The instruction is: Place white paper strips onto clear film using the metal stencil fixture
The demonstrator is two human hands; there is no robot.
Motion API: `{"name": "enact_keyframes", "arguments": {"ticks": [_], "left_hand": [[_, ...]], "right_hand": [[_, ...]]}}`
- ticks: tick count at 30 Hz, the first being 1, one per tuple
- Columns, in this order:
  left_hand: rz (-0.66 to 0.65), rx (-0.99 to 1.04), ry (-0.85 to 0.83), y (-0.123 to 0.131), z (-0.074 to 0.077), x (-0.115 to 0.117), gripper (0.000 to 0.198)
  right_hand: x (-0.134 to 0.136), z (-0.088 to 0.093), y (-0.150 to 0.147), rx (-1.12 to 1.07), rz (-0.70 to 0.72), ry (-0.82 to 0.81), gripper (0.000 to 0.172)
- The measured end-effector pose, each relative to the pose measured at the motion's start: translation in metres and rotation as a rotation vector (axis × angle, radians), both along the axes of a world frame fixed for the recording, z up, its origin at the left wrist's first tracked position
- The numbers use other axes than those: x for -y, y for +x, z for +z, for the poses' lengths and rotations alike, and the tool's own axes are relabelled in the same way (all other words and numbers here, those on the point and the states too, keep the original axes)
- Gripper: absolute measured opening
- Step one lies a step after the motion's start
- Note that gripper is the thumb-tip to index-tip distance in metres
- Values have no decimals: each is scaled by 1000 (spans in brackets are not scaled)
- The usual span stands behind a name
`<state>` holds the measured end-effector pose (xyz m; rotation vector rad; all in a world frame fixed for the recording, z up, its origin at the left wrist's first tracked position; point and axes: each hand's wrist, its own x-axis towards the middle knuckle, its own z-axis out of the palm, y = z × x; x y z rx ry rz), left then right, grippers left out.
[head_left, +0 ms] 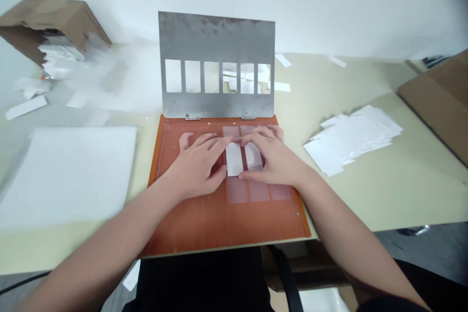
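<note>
A small white card (234, 160) lies flat on an orange board (193, 224), amid pale translucent rectangles (238, 190). My left hand (201, 163) rests at the card's left side, its fingers spread, index finger at the top edge and thumb near the lower left corner. Opposite it, my right hand (272, 156) has its thumb by the lower right corner and its index finger at the top. Under the arch of that hand shows a second white card (253, 156), partly covered. Hinged to the board's far edge, a grey metal plate (217, 41) with a row of rectangular windows stands upright.
To the right lies a loose pile of white cards (354, 139), beside a cardboard box (438, 102). A white stack of sheets (73, 173) is at the left. Behind it, an open cardboard box (54, 12) spills white paper pieces (60, 53). Paper strips (283, 60) lie near the wall.
</note>
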<state>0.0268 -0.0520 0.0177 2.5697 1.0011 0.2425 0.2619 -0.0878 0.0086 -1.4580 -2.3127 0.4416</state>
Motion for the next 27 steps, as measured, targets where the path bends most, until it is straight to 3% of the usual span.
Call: {"name": "enact_keyframes", "arguments": {"ticks": [27], "left_hand": [[5,-22,-14,0,-1,-2,64]], "right_hand": [[2,1,0,3,2,-21,50]]}}
